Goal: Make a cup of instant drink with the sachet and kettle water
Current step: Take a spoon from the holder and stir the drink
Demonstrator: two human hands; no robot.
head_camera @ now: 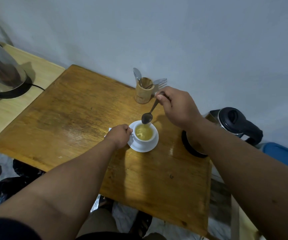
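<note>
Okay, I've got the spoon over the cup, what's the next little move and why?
Probably lower the metal spoon into the white cup and stir. The right hand holds it just above the rim, the yellowish drink looks cloudy and streaked, and the left hand already steadies the cup's handle on the white saucer.

A wooden counter point(74, 122) stands against a pale grey wall point(174, 32). Near its far edge sits a bamboo holder point(143, 95) with a spoon point(137, 73) and a fork point(160, 81) standing in it. A lighter wooden surface point(9, 111) adjoins the counter on the left. A blue object point(285, 154) shows at the right edge, and dark plastic point(9, 186) lies on the floor below.
</note>
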